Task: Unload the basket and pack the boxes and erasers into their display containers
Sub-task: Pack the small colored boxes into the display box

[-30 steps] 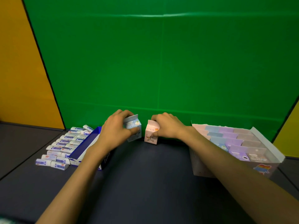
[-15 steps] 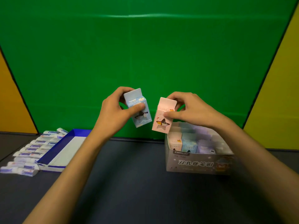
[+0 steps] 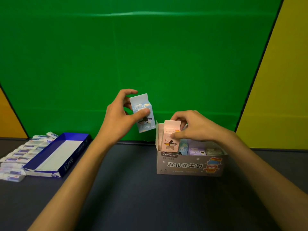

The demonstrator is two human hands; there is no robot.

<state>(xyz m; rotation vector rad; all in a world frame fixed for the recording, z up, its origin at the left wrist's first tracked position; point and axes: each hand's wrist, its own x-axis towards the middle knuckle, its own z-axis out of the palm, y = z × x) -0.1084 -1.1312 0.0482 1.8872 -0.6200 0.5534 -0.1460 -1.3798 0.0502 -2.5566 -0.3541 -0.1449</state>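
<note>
My left hand grips a small light-blue box in the air, left of and above the grey display container. My right hand pinches a pink box by its upper part; its lower half sits inside the front left corner of the grey container. Blue, purple and grey boxes stand in a row inside that container. On the left lies an open blue tray with a white floor, nothing in it. Several white erasers lie in rows beside it.
The dark table runs back to a green backdrop. Yellow panels stand at both sides. No basket shows in the view.
My right hand has lowered the pink box from mid-air into the grey container's front left corner. My left hand still holds the blue box up, nearly where it was.
</note>
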